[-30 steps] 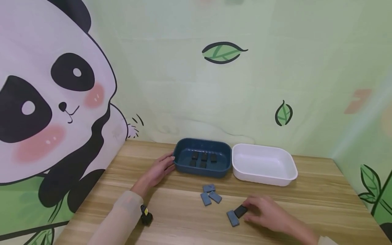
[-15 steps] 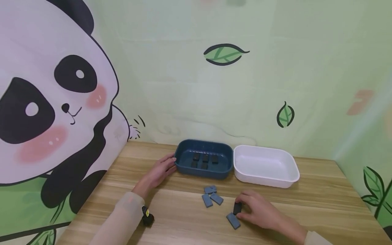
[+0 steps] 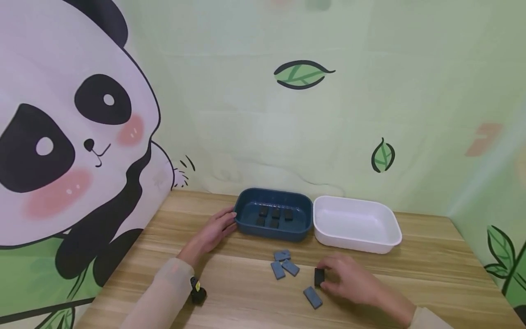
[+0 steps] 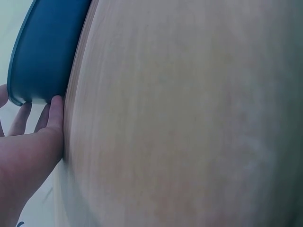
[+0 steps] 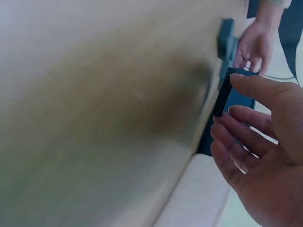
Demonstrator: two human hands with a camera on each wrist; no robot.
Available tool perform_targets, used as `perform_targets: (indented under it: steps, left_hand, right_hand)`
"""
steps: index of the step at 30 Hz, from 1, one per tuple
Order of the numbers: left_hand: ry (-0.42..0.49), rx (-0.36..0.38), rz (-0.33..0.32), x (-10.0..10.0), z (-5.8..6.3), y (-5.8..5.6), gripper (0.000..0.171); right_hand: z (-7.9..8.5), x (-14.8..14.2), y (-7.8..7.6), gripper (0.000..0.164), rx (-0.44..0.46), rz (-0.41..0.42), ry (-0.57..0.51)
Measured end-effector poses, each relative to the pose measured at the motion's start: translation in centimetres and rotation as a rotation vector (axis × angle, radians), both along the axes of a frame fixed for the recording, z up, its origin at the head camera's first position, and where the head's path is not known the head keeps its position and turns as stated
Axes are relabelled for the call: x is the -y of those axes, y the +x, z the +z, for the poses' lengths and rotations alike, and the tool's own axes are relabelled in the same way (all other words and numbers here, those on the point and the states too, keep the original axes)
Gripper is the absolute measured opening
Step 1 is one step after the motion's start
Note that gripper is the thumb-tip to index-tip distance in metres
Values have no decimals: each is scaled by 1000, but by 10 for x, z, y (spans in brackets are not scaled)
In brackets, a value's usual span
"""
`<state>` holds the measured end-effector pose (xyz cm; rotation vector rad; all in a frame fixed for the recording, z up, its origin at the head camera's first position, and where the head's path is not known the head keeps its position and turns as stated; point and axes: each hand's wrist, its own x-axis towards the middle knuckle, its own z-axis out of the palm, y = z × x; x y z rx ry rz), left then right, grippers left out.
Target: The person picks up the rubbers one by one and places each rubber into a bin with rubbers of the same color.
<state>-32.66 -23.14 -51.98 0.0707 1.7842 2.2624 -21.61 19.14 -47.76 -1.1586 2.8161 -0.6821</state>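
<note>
Between the thumb and fingers of my right hand (image 3: 347, 278) is a small black rectangular block (image 3: 318, 277), held just above or on the table; the right wrist view shows the thumb on the block (image 5: 225, 92). Right in front of it lies a grey-blue rectangular block (image 3: 313, 297). Several more grey-blue blocks (image 3: 277, 270) lie clustered farther left. My left hand (image 3: 213, 230) rests with extended fingers against the left end of a dark blue tray (image 3: 269, 232). In the left wrist view its fingertips touch the tray wall (image 4: 45, 61). Several black blocks (image 3: 276, 213) sit inside that tray.
A white tray (image 3: 357, 226) stands directly right of the blue one, nearly touching it. Both are near the back of the wooden table (image 3: 246, 297), before a printed panda backdrop (image 3: 230, 114). A small black device (image 3: 198, 292) is at the left wrist.
The black block has turned more upright in my right hand's fingers and moved slightly away from the grey-blue block beside it. My left hand stays against the blue tray.
</note>
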Motion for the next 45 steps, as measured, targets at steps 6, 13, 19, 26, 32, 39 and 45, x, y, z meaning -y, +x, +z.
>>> perform_targets:
  steps: [6, 13, 19, 26, 32, 39, 45]
  left_hand:
    - [-9, -1, 6, 0, -1, 0, 58]
    - [-1, 22, 19, 1, -4, 0, 57]
    - [-6, 10, 10, 3, -3, 0, 57]
    - [-4, 3, 8, 3, -3, 0, 58]
    - [-8, 7, 19, 3, -6, 1, 57]
    - [-6, -1, 13, 2, -4, 0, 59]
    - [0, -13, -5, 1, -2, -1, 59]
  right_hand:
    - [18, 5, -16, 31, -29, -27, -1]
    - [43, 17, -41, 29, -68, 1, -96]
    - [52, 32, -66, 35, -80, -55, -155]
    - [36, 50, -98, 38, -105, -93, -141]
    - [24, 69, -115, 34, -44, -111, -71]
    - [24, 87, -126, 31, -30, -104, 8]
    - [22, 93, -133, 28, -4, -117, 63]
